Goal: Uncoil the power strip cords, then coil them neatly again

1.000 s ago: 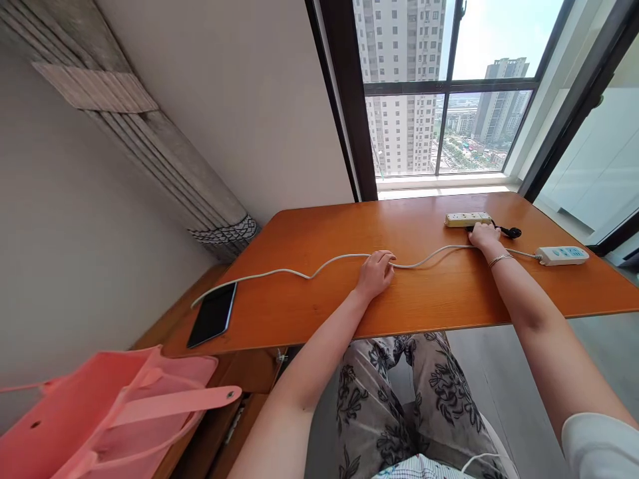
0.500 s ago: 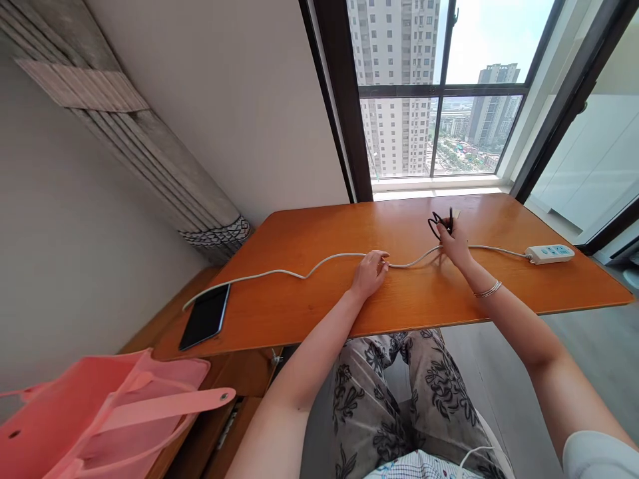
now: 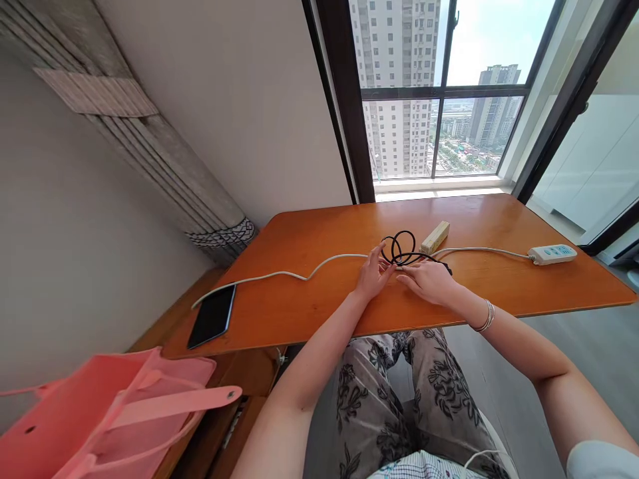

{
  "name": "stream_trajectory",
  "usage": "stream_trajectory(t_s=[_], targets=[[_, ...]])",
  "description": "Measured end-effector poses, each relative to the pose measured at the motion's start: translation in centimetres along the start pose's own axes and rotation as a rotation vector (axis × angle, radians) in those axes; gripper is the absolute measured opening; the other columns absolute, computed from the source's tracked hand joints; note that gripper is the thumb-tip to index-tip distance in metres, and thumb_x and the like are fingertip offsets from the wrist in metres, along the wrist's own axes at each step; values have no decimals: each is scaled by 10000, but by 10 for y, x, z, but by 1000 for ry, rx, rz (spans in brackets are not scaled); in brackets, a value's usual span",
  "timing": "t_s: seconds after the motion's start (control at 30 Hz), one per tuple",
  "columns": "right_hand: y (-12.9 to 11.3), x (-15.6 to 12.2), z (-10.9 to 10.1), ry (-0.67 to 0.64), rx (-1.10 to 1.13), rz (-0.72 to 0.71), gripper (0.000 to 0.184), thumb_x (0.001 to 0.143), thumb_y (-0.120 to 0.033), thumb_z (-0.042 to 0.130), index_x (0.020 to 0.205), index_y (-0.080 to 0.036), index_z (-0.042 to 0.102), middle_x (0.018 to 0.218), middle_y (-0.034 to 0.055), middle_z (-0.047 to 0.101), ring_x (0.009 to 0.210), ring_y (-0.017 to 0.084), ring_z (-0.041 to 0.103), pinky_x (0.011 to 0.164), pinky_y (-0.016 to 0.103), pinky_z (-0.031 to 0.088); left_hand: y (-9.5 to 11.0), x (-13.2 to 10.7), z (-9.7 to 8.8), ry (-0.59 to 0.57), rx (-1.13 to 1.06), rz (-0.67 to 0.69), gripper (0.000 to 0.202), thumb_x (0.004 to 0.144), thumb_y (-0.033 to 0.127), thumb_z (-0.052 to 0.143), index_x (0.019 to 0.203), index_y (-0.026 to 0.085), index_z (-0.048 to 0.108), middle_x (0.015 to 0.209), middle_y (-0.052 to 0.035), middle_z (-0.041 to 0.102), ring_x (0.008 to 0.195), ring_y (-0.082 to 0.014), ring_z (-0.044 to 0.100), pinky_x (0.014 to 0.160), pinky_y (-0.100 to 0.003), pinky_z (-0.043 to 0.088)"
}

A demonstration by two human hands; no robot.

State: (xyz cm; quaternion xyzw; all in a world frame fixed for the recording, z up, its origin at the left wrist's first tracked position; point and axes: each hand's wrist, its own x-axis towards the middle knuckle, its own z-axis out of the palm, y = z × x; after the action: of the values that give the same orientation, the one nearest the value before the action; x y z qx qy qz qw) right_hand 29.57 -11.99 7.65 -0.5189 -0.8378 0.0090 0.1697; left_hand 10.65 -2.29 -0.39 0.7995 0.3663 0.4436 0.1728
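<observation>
A loosely looped black cable [image 3: 403, 241] lies in front of me at the middle of the tabletop. My left hand [image 3: 373, 274] has its fingers and thumb closed on the left side of the loops. From the other side my right hand [image 3: 430, 282] pinches the lower strands, its fingertips close to the left ones. One cable end sticks out above the right hand's knuckles. The white power cord [image 3: 329, 258] passes behind both hands. Just behind the right hand lies a pale, wood-coloured oblong block [image 3: 435, 237]. Exactly where the fingertips grip is partly hidden.
The white power strip [image 3: 552, 254] sits on the right of the brown table [image 3: 299, 313]. A dark-screened tablet or phone [image 3: 212, 316] lies at the left under the cord's end. A pink bag [image 3: 124, 412] stands beside the table's left front. A window [image 3: 444, 93] is behind.
My right hand has come left and nearer with the black cable, meeting my left hand. The pale block, earlier mostly hidden behind the right hand, now rests on the table.
</observation>
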Motion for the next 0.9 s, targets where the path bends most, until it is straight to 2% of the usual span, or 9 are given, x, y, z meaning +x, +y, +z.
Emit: stream_trajectory(t_s=[0.13,0.23,0.37,0.43,0.57,0.67,0.73,0.83,0.9], targets=[[33,-13,-13,173,248,75,522,1049,-468,278,967,-254,747,810,40,751,775,206,706,726,302,518,3,2,1,35,134,56,278,953,384,519,1111,205,660,1289,-132,526,793,-131,594,740,-318,545],[69,-1,-21,399,175,224,365,1008,-332,390,1162,-214,699,1082,90,735,961,238,691,870,353,528,4,2,2,54,203,36,242,928,370,550,1010,193,693,1153,-106,529,783,-138,575,711,-310,532],[110,30,-17,129,-49,240,605,832,-76,514,1431,-160,525,1564,136,432,1413,313,425,1150,452,373,4,3,1,102,317,-27,212,889,371,591,952,208,712,984,-78,513,843,-193,575,744,-342,526],[121,42,-11,-27,-123,211,722,786,-41,545,1488,-181,459,1637,113,314,1494,324,294,1200,498,289,4,2,-1,148,380,-47,224,854,354,634,1019,223,711,975,-81,513,899,-228,582,813,-385,523],[124,55,-1,-147,-180,149,614,844,-64,514,1440,-213,521,1497,120,520,1424,319,403,1179,530,273,11,3,-3,230,500,9,546,748,277,740,1273,219,603,1279,-177,517,1176,-343,545,1015,-519,434],[122,58,-2,-146,-228,132,486,891,-131,524,1366,-198,598,1349,152,615,1286,303,536,1161,493,287,31,11,3,84,565,188,585,780,225,713,1342,234,551,1459,-200,468,1357,-381,447,1104,-578,330],[120,57,-5,-158,-263,114,458,900,-191,563,1355,-207,609,1303,151,623,1227,294,571,1157,479,286,48,21,10,-87,595,303,520,820,165,654,1327,249,570,1414,-169,548,1371,-348,459,1133,-568,300],[122,50,-11,-137,-292,91,443,909,-247,583,1350,-207,612,1276,151,618,1157,290,597,1089,434,367,70,35,15,-344,605,293,227,893,149,562,1076,205,684,1045,-121,707,1077,-261,655,1024,-444,433],[128,39,-18,-58,-302,109,429,924,-263,564,1347,-211,610,1277,152,614,1124,295,603,1019,409,419,75,43,8,-323,542,201,158,938,218,530,936,188,686,916,-97,689,896,-222,670,840,-356,496]])
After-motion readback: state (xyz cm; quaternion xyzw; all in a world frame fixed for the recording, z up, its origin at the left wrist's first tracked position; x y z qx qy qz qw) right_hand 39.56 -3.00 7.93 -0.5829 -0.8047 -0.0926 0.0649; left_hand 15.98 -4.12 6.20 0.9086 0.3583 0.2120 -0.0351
